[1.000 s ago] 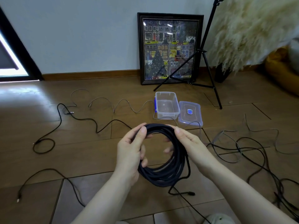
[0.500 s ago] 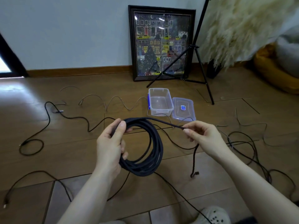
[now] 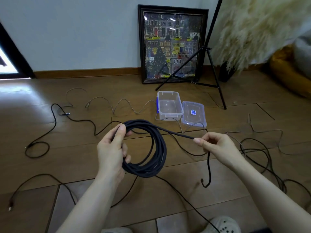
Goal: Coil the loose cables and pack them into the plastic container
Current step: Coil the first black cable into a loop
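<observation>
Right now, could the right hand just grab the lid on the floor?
Probably not yet: the right hand is pinching the cable tail, and the lid lies farther off beside the container. Nothing blocks the way.

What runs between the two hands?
In the head view, a taut stretch of the thick black cable runs from the left hand's coil to the right hand.

The tripod (image 3: 212, 52) is cut off at the top edge, and the pampas plume (image 3: 262, 29) at the top and right edges. Part of the coiled cable (image 3: 151, 148) is covered by the left hand (image 3: 111, 148). The plug at the hanging cable end (image 3: 205, 183) is too small to be identified. The shoes (image 3: 223, 224) are cropped by the bottom edge. The tangled cables (image 3: 269, 162) at the floor's right edge cannot be separated from one another.
</observation>
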`<state>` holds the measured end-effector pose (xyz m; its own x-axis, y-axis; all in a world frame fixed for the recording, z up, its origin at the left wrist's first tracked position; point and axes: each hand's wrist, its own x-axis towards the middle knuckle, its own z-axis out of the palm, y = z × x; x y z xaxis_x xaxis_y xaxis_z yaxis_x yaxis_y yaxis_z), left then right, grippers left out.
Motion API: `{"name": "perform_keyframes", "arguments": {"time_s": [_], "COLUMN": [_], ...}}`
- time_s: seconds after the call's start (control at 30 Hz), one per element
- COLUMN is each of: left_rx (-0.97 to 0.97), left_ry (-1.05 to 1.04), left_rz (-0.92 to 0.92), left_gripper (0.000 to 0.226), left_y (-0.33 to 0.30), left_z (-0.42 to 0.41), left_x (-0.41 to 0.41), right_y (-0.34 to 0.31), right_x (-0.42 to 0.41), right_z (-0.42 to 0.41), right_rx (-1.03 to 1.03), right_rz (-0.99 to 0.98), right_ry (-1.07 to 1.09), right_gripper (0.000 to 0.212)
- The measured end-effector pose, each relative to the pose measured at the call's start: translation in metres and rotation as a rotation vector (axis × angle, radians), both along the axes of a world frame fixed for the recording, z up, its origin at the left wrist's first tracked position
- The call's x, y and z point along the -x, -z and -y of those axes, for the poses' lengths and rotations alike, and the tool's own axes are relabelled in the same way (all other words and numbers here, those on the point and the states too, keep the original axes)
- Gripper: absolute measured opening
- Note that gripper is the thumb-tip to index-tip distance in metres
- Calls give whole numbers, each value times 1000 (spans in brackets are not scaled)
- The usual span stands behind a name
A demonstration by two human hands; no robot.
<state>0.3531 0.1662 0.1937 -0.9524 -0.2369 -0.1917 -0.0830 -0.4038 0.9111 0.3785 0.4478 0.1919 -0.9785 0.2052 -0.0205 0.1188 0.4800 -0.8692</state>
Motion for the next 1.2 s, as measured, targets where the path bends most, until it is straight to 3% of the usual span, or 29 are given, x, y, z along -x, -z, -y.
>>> {"name": "perform_keyframes", "arguments": {"time_s": [0.23,0.47,0.73,1.03,1.2], "left_rx": [-41,31,42,16,-15], "left_ry": [-47,-27,-5,45,162], "left_rz": [39,62,71,106,117], "left_gripper": [29,24,26,29,26], "left_y": [2,5,4,3,-1], "left_z": [4,0,0,-5,-18], "left_x": [2,1,1,-4,-12], "right_y": [3,0,3,-4,-12], "right_x": [0,1,-1,-1,-12], "right_z": [-2,3,6,9,34], "right_rx": [58,58,-133,120,200], "right_rz": [14,-107,-94,-23,211], "right_ry": [-8,64,99,52,-170], "right_gripper": [38,37,30,10,54]}}
